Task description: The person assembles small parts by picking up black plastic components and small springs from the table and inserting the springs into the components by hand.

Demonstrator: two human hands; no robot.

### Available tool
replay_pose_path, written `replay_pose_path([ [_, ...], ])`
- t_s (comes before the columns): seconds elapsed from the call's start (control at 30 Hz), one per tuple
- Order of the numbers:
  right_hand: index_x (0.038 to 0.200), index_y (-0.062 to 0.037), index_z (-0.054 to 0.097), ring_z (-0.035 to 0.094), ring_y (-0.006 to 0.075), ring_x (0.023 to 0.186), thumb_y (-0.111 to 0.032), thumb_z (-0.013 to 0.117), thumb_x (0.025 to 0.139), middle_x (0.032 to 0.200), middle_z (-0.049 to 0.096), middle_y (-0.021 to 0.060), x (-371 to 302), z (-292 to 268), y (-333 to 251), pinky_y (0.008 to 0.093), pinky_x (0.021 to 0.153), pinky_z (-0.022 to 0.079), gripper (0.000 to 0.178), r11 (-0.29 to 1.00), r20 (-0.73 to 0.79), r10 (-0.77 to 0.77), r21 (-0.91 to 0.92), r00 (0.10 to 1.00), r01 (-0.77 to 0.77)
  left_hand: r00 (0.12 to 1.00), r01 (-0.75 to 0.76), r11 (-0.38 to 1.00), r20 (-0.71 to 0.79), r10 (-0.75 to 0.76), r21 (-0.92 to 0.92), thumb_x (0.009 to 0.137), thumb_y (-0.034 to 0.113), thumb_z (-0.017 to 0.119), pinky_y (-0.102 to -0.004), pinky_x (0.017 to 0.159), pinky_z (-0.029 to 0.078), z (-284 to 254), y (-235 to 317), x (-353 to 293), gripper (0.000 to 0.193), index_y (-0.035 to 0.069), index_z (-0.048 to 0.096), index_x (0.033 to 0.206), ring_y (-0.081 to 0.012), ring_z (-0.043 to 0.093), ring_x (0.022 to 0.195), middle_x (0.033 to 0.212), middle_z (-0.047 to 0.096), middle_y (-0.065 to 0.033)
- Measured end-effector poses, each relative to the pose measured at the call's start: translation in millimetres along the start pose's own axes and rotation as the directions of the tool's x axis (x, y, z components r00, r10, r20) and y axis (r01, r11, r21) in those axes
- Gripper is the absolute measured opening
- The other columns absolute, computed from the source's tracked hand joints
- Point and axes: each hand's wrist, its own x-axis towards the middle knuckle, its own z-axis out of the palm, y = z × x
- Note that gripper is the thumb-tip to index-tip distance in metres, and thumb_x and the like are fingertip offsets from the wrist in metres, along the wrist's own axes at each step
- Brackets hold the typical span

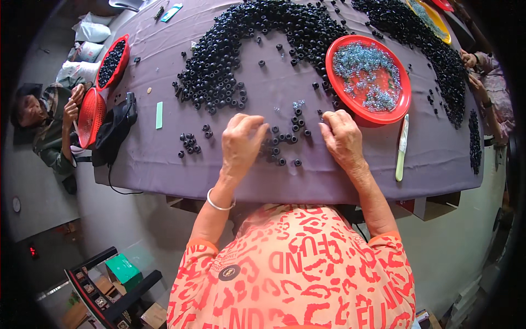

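Observation:
My left hand (242, 143) rests palm down on the purple table cloth (350, 170), its fingers bent over a small cluster of black rings (285, 137). What its fingertips pinch is hidden. My right hand (342, 136) lies a little to the right, fingertips curled at the edge of the same cluster, just below a red plate (404, 104). The plate holds a heap of small blue-grey metal bits (364, 74). A large arc-shaped pile of black rings (246, 44) spreads across the far half of the table.
A pale green and white tool (402, 149) lies right of my right hand. A few loose black rings (189, 143) sit left of my left hand. At the left edge a seated person (52, 123) holds a red basket (90, 116). Another person's hands (475, 71) work at the right.

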Motion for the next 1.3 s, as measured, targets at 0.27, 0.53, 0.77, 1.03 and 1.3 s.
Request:
replay_pose_path([
  [0.27,0.094,-0.0093,0.058,0.055,0.0217,0.084,-0.017,0.068,0.075,0.088,0.052,0.005,-6.0,15.3,-7.1,0.0368,0.068,0.041,0.022,0.959,-0.019,-0.005,-0.285,1.0,-0.001,0.979,-0.114,0.989,0.18,0.095,0.095,0.072,0.014,0.073,-0.0337,0.065,0.05,41.2,17.9,16.5,0.02,0.004,0.067,0.088,-0.0242,0.059,0.073,0.082,0.06,-0.0094],
  [0.53,0.091,-0.0069,0.057,0.055,0.0242,0.076,-0.006,0.068,0.073,0.082,0.056,0.0077,-8.0,15.8,-1.1,0.0359,0.068,0.042,0.022,0.996,-0.166,-0.082,-0.052,0.983,0.074,0.965,-0.134,0.99,0.232,0.121,0.042,0.074,0.009,0.07,-0.0311,0.065,0.049,41.0,24.9,22.7,0.022,0.005,0.067,0.095,-0.0226,0.061,0.073,0.082,0.063,-0.009],
  [0.77,0.092,-0.0035,0.059,0.057,0.023,0.072,0.008,0.062,0.072,0.082,0.056,0.0096,-6.7,11.7,-3.1,0.0325,0.06,0.046,0.024,0.952,-0.224,-0.076,0.275,0.972,0.138,0.803,0.594,0.55,0.462,-0.376,-0.586,0.089,0.01,0.06,-0.0198,0.061,0.049,10.5,42.6,5.4,0.025,-0.005,0.061,0.109,-0.0084,0.059,0.072,0.086,0.065,-0.0067],
  [1.03,0.085,-0.0018,0.059,0.051,0.0101,0.063,0.01,0.062,0.073,0.077,0.055,0.003,-8.3,-4.9,-19.7,0.0238,0.055,0.041,0.018,0.771,0.029,0.043,0.635,0.999,-0.052,0.713,0.684,0.115,0.626,-0.315,-0.721,0.095,0.019,0.051,-0.0209,0.059,0.044,-8.7,38.3,-29.8,0.029,-0.004,0.06,0.112,-0.0078,0.054,0.067,0.082,0.062,-0.0041],
  [1.3,0.105,-0.0023,0.063,0.058,0.0153,0.068,0.011,0.065,0.071,0.086,0.061,0.0073,-20.8,-17.2,-64.9,0.0268,0.058,0.048,0.037,0.8,0.049,-0.189,0.586,0.981,0.125,0.688,0.717,0.207,0.627,-0.367,-0.666,0.094,0.016,0.055,-0.0211,0.062,0.046,-13.5,45.4,-57.6,0.026,-0.002,0.062,0.111,-0.0077,0.055,0.069,0.084,0.064,-0.0031],
])
